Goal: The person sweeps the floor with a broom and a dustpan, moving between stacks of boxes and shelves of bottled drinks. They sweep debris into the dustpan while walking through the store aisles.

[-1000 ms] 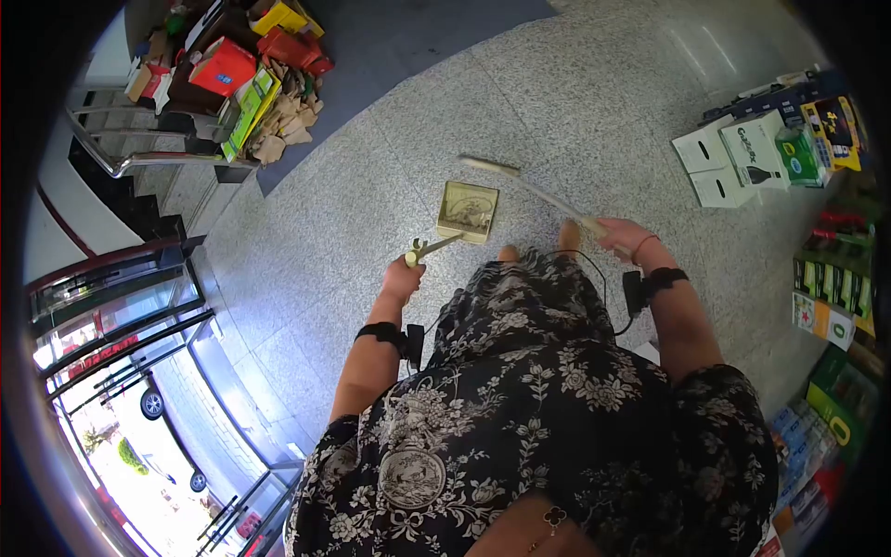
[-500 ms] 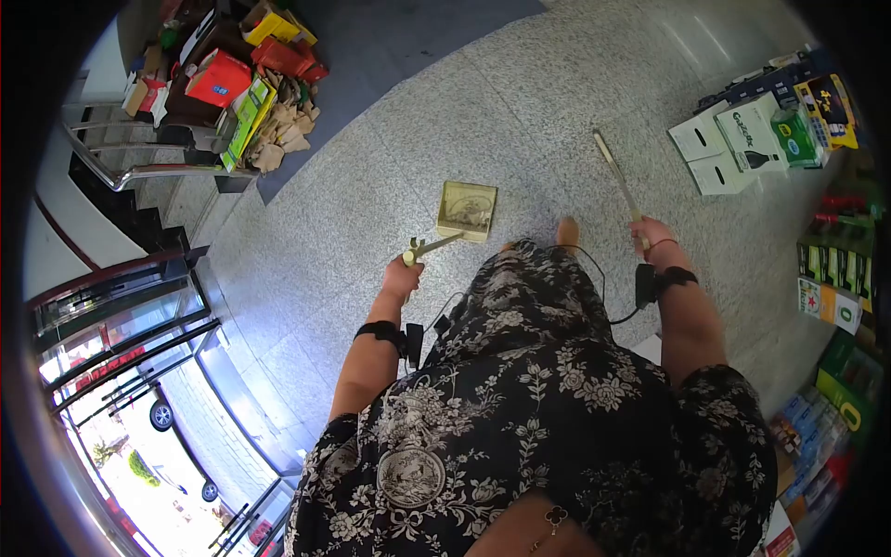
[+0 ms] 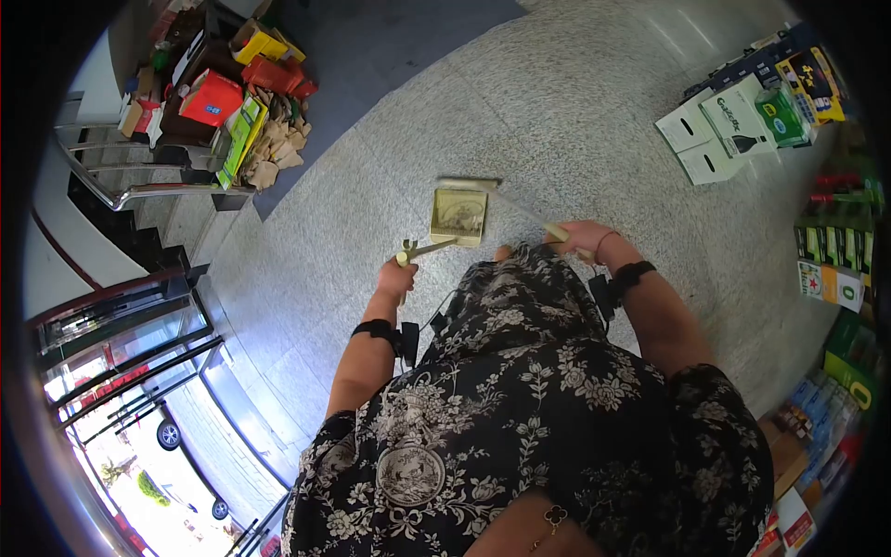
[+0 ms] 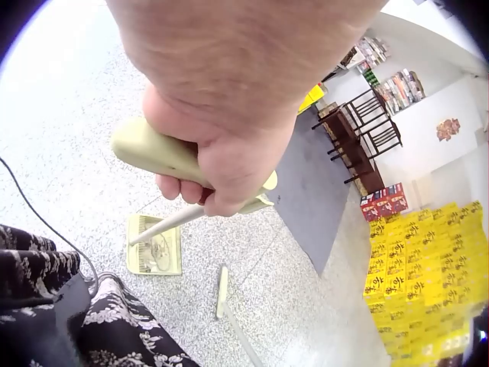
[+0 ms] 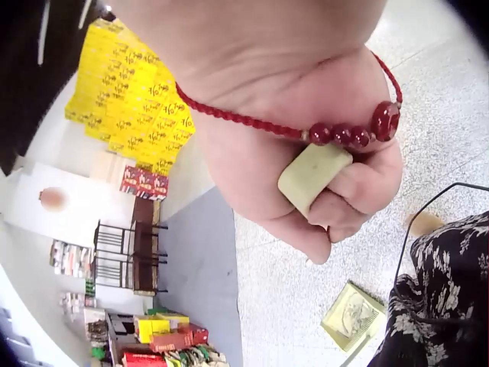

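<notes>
A pale yellow long-handled dustpan (image 3: pixel 458 243) stands on the speckled floor in front of the feet, a greyish oval patch showing inside it. My left hand (image 3: pixel 396 276) grips the top of its handle; the left wrist view shows fingers (image 4: pixel 191 191) curled round the grip (image 4: pixel 149 149). My right hand (image 3: pixel 580 239) holds a pale broom (image 3: pixel 469 185) by its handle, which slants left so that the head lies along the pan's far edge. In the right wrist view the handle's squared end (image 5: pixel 313 176) pokes out of the curled fist.
Boxes and torn cardboard (image 3: pixel 274 144) are heaped by a stair railing (image 3: pixel 158 197) at upper left. White cartons (image 3: pixel 710 139) and stacked goods line the right side. A glass door (image 3: pixel 139 371) is at lower left. A dark cable (image 5: pixel 428 214) hangs near the patterned dress (image 3: pixel 520 371).
The broom first swung out to the right, away from the dustpan, then came back left to its far edge. My left hand and the dustpan stayed nearly in place.
</notes>
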Tool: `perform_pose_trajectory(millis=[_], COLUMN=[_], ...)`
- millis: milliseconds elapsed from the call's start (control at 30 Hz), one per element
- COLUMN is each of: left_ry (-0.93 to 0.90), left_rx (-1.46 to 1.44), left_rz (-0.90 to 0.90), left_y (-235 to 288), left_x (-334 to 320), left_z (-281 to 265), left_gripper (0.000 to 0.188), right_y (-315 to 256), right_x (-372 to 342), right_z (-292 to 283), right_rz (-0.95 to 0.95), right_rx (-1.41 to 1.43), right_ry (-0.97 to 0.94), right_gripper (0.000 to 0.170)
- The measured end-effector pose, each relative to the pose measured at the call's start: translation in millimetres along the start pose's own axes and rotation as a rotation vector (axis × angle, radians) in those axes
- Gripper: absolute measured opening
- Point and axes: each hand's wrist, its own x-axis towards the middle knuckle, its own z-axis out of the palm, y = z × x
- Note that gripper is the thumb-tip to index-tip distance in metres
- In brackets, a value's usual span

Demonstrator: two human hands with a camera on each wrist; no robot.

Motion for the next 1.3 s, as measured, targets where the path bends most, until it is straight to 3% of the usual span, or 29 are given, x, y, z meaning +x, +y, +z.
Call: perform_pose_trajectory(millis=[67,200,500,567,733,800,867,900,933,1000,1067,1233,1300], left_ry=[-0.005,-0.007,-0.046,-0.059,-0.044,-0.050,-0.058,-0.069,-0.080,-0.098,-0.113,-0.190,-0.212], left_rx=[0.022,0.023,0.044,0.063,-0.054,-0.049,-0.043,-0.040,-0.038,-0.028,-0.019,0.039,0.056], left_rz=[0.000,-0.010,-0.006,-0.005,0.016,0.016,0.022,0.026,0.031,0.035,0.035,0.087,0.091], left_y=[4.6,6.4,18.7,28.8,39.4,53.8,62.6,67.0,73.2,86.7,100.4,123.0,132.5], left_x=[-3.1,-7.9,-13.1,-16.6,-18.4,-21.7,-25.0,-26.0,-27.0,-33.2,-38.1,-46.7,-48.3], left_z=[1.1,1.8,12.8,19.5,41.5,54.1,66.6,73.3,80.2,94.6,113.9,143.1,163.9], left_gripper=[0.031,0.032,0.033,0.033,0.031,0.031,0.030,0.030,0.030,0.026,0.023,0.026,0.026], right_y=[-1.4,0.9,29.9,43.9,77.1,97.8,132.3,144.0,154.3,173.5,206.5,270.6,283.8], right_x=[2.0,-4.3,-55.0,-64.9,-98.4,-112.2,-117.5,-125.5,-131.9,-144.4,-149.7,-158.3,-163.6], right_z=[8.5,10.4,-44.8,-62.9,-92.4,-113.9,-128.0,-132.1,-136.0,-140.7,-155.8,-171.7,-185.8], right_rz=[0.020,-0.028,-0.006,-0.009,-0.025,-0.017,0.016,-0.004,-0.005,0.181,0.181,0.188,0.192], right_rx=[-0.031,-0.187,0.318,0.485,0.417,0.407,0.439,0.406,0.413,0.456,0.493,1.069,1.100], right_ry=[-0.074,-0.088,-0.007,0.117,0.326,0.396,0.530,0.558,0.564,0.693,0.712,0.623,0.624], right_gripper=[0.052,0.055,0.034,0.030,0.025,0.024,0.036,0.020,0.020,0.011,0.014,0.017,0.017])
